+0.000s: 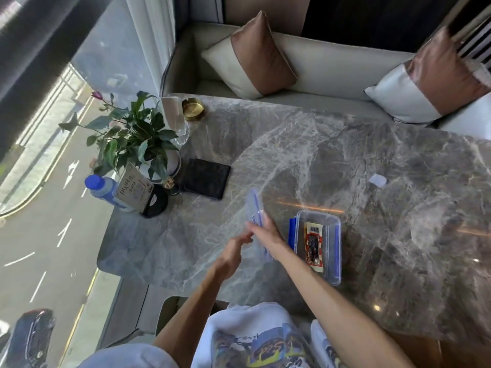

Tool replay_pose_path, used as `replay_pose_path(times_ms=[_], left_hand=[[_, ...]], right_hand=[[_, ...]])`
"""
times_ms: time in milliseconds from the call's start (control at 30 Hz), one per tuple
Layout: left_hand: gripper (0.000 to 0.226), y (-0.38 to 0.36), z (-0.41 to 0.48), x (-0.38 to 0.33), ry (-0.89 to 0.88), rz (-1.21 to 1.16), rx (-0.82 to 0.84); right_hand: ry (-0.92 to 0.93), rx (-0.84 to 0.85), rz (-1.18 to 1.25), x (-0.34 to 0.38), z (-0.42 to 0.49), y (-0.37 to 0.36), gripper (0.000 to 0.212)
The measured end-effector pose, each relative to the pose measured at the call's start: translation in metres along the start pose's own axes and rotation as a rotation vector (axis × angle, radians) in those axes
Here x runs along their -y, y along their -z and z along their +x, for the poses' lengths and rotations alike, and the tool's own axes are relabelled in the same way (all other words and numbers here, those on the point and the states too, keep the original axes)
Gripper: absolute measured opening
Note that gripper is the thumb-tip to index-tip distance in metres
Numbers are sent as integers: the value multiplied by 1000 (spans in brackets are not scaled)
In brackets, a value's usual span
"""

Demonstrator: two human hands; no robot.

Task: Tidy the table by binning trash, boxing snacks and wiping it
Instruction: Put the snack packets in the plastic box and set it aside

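A card [132,191] leaning beside the plant [132,134] carries large Korean-looking characters, the snack packet [314,244] a barcode; neither can be read.

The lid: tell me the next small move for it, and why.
Probably carry the lid right and set it down over the clear box. The right hand holds it tilted on edge just left of the box, the left hand beside it, and the snack packet already lies inside the open box.

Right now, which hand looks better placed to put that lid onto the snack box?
The right hand, probably: it already grips the lid on edge, right beside the open box. The left hand only reaches toward the lid.
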State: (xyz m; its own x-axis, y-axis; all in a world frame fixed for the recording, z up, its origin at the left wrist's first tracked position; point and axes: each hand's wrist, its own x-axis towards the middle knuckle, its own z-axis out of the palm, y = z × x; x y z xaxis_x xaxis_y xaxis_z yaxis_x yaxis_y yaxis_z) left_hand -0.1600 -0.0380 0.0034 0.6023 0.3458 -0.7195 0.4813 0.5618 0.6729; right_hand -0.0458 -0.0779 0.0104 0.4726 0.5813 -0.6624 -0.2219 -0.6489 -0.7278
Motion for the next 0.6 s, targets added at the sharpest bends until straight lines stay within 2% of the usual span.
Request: replay_pose_path(times_ms=[100,167,233,300,367,467,533,600], left_hand=[[59,-7,3,-9,-153,201,1],[62,-14,6,-10,-254,324,-124],[53,-27,7,-11,-256,221,-171],[28,-48,8,-13,-174,64,-83],[13,-71,8,-13,-126,47,-83],[13,-102,10,-10,-85,45,-168],[8,-116,13,-6,-54,66,-175],[13,-128,15,-4,-37,157,-173]], right_hand=[[38,-173,173,-2,-1,29,44],[42,-166,363,-10,-9,57,43],[46,-150,512,-20,-19,86,43],[47,-136,564,-31,-28,113,39],[42,-133,550,-44,-34,137,36],[36,-178,396,-64,-41,166,37],[41,-222,295,-76,-46,181,41],[25,-246,247,-88,-47,192,43]])
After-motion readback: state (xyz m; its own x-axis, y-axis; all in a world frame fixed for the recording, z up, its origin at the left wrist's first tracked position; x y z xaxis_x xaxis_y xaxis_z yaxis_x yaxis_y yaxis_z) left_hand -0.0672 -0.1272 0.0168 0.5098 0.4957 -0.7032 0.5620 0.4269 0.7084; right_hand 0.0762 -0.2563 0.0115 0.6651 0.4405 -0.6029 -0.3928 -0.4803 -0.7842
